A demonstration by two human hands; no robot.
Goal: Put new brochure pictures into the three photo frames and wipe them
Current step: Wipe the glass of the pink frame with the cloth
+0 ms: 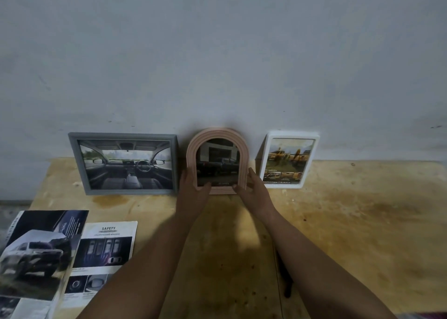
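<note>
Three photo frames: grey frame [123, 164], pink arched frame [217, 135], white frame [289, 160]. Two brochures: car brochure [38, 253], safety sheet [104, 248]. Two hands: left hand [193, 193], right hand [254, 190].

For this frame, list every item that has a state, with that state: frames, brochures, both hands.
Grey frame: upright against the wall, car-interior picture in it.
Pink arched frame: upright, dark truck picture in it, held at both lower sides.
White frame: upright, yellow-truck picture in it.
Brochure pages: lying flat on the table.
Left hand: grips the arched frame.
Right hand: grips the arched frame.
</note>
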